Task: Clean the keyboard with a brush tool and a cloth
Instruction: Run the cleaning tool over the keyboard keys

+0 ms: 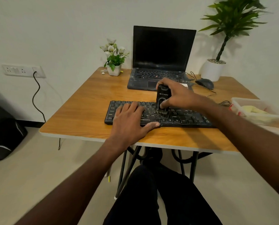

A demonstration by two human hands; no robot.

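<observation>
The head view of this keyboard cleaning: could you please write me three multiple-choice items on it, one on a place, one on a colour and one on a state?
1. Where does the computer mouse lie?
A. right of the laptop
B. on the keyboard
C. on the floor

2. What colour is the small flower pot?
A. red
B. white
C. black

3. What is the right hand doing?
A. resting flat on the table
B. holding a cloth
C. gripping the black brush tool upright on the keys

Answers: 1 A, the mouse sits beside the laptop's right edge. 2 B, the pot is plainly white. 3 C, its fingers curl round the tool; the left hand lies flat on the keyboard.
</observation>
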